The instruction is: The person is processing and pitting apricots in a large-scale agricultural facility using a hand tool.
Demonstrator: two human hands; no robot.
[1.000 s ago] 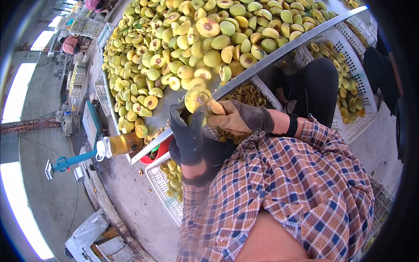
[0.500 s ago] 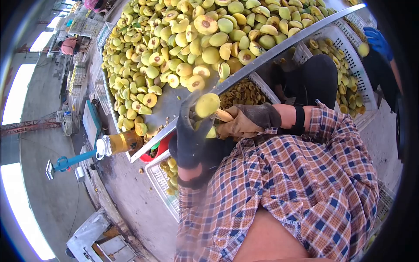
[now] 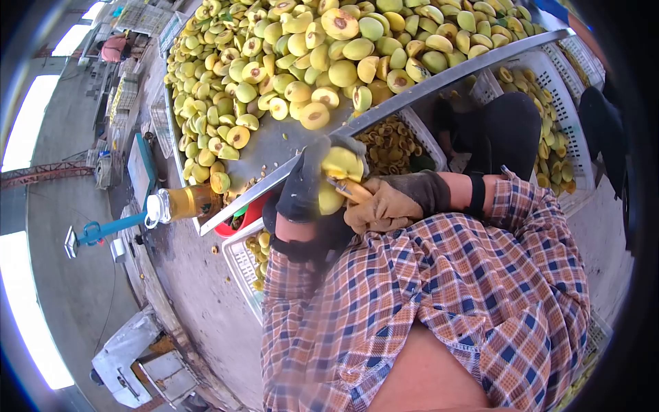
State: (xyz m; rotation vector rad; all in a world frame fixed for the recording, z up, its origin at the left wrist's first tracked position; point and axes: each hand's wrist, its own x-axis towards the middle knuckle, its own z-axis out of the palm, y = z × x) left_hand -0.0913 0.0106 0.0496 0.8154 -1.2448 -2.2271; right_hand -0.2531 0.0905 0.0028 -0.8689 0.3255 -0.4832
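Observation:
My left hand, in a dark glove, is closed around a yellow-green peach half. A second yellow-green fruit piece shows just below it, against the same palm. In a brown and tan glove, my right hand grips a wooden-handled tool. Its short metal tip touches or lies right at the cut side of the peach half; the exact shape of the tip is hidden. Beyond both hands, many halved peaches are heaped on a metal-edged table.
Below the table edge stands a crate of brown pit pieces. White crates of peach halves sit to the right and left. A red bucket and a jug of amber liquid are at left. Another person's arm reaches in at the upper right.
The peach half in my left hand has turned and now meets the tool's tip. My left hand has come up slightly. The other person's blue glove has moved up toward the table.

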